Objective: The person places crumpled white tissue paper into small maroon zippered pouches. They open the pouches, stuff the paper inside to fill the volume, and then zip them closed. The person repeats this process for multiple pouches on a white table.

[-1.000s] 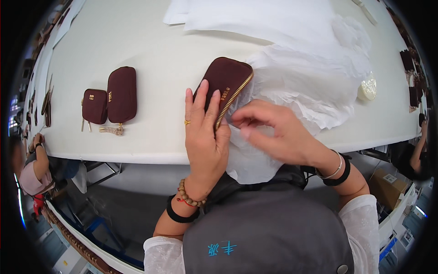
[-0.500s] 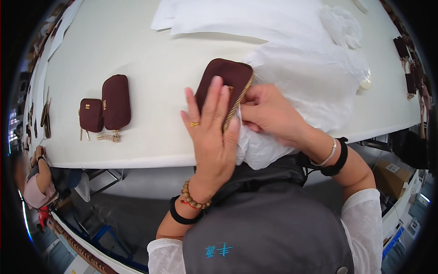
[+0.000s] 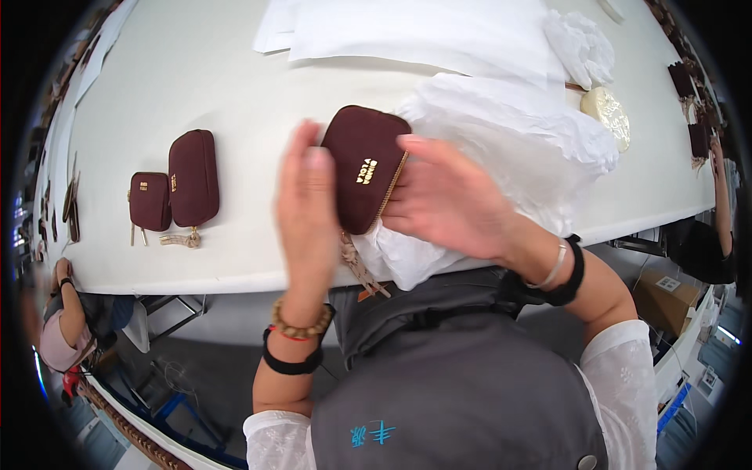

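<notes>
- A maroon pouch is at the middle of the scene, between the person's two hands, its gold lettering facing up and its long axis tilted
- A gold zip runs along the pouch's right edge, and a tan tassel hangs at its lower end
- The left hand is blurred at the pouch's left edge, fingers pointing up; whether it presses or grips there cannot be told
- The right hand is at the zipped edge, thumb near the upper corner and fingertips by the zip; how firmly it holds cannot be told
- The hands are apart from each other, with the pouch between them
- White tissue paper spreads beside the pouch and under the right hand
- On the pale table to the left, a small square maroon pouch stands just beside a taller maroon pouch
- Beyond the tissue lie white sheets and a crumpled white bundle, with a cream-coloured rounded item at the tissue's right edge
</notes>
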### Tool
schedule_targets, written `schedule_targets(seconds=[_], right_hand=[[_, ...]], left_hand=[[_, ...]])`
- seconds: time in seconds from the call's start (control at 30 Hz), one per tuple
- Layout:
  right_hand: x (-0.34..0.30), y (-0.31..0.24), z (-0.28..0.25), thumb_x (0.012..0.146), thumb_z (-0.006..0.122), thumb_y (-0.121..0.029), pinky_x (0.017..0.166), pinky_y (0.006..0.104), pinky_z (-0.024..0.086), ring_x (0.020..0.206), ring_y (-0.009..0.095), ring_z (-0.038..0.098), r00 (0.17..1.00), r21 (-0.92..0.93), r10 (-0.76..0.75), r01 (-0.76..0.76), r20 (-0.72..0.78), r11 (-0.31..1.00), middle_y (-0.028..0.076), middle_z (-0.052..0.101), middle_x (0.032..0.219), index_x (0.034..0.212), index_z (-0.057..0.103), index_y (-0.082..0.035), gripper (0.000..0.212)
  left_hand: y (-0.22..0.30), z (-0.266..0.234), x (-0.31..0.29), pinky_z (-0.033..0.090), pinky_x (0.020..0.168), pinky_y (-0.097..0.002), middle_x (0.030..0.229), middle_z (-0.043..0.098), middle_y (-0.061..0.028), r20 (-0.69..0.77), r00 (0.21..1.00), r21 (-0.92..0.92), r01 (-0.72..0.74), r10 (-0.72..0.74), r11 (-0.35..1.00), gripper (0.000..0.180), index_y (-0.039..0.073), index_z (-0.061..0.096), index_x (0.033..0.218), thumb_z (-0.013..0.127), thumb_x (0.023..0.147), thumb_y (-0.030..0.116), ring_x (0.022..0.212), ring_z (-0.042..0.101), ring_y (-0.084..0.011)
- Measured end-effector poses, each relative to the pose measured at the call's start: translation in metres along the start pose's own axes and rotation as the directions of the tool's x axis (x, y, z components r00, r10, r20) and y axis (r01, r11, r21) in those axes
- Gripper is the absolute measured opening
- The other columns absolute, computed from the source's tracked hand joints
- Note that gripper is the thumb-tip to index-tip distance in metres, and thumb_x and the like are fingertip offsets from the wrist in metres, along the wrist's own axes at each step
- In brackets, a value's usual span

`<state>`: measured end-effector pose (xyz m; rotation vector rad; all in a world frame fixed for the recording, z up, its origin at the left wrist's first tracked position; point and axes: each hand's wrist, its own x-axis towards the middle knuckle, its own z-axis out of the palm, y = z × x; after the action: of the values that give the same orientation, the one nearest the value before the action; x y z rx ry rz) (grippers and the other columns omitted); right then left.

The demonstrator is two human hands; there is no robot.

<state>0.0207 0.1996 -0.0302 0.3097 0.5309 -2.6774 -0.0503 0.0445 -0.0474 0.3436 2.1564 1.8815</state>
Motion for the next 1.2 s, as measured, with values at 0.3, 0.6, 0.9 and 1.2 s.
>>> schedule_targets(seconds=[0.3, 0.6, 0.9, 1.2], right_hand=[[-0.024, -0.014, 0.001, 0.092, 0.053, -0.032, 0.077, 0.0284, 0.044, 0.085, 0.012, 0.055, 0.977, -0.610, 0.072, -0.183, -0.202, 0.771, 0.003, 0.063, 0.092, 0.101, 0.064, 0.001, 0.037], [-0.069, -0.009, 0.008, 0.093, 0.056, -0.009, 0.097, 0.0317, 0.043, 0.112, 0.017, 0.054, 0.998, -0.608, -0.052, 0.014, -0.046, 0.794, 0.013, 0.056, 0.123, 0.131, 0.046, 0.005, 0.042], [-0.057, -0.004, -0.008, 0.085, 0.068, -0.025, 0.094, 0.0324, 0.040, 0.109, 0.023, 0.053, 0.962, -0.960, -0.074, 0.269, 0.264, 0.078, 0.011, 0.057, 0.117, 0.115, 0.061, -0.006, 0.036], [-0.024, -0.025, 0.001, 0.097, 0.044, -0.033, 0.062, 0.0280, 0.037, 0.066, 0.009, 0.040, 0.926, -0.856, 0.375, -0.218, -0.030, 0.469, -0.002, 0.048, 0.068, 0.078, 0.057, 0.002, 0.042]], left_hand=[[0.029, 0.008, -0.026, 0.035, 0.105, -0.0372, 0.147, 0.030, -0.0174, 0.268, 0.951, -0.456, 0.264, -0.151, 0.850, 0.061, 0.002, 0.021, 0.146, 0.051, 0.097, 0.019, 0.130, 0.039, -0.0258], [0.012, 0.011, -0.060, 0.047, 0.088, -0.0266, 0.115, 0.062, -0.0084, 0.221, 0.961, -0.399, 0.247, -0.169, 0.883, 0.035, -0.002, 0.056, 0.124, 0.060, 0.093, 0.013, 0.100, 0.059, -0.0120], [-0.010, 0.015, -0.077, 0.044, 0.095, -0.0319, 0.120, 0.057, -0.0123, 0.228, 0.963, -0.266, -0.082, 0.145, 0.960, 0.041, 0.001, 0.049, 0.125, 0.065, 0.090, 0.015, 0.109, 0.057, -0.0209], [0.003, -0.019, -0.048, 0.041, 0.060, -0.0230, 0.077, 0.055, -0.0049, 0.198, 0.974, 0.178, -0.147, 0.111, 0.973, 0.009, -0.001, 0.061, 0.077, 0.068, 0.082, 0.002, 0.073, 0.052, -0.0100]])
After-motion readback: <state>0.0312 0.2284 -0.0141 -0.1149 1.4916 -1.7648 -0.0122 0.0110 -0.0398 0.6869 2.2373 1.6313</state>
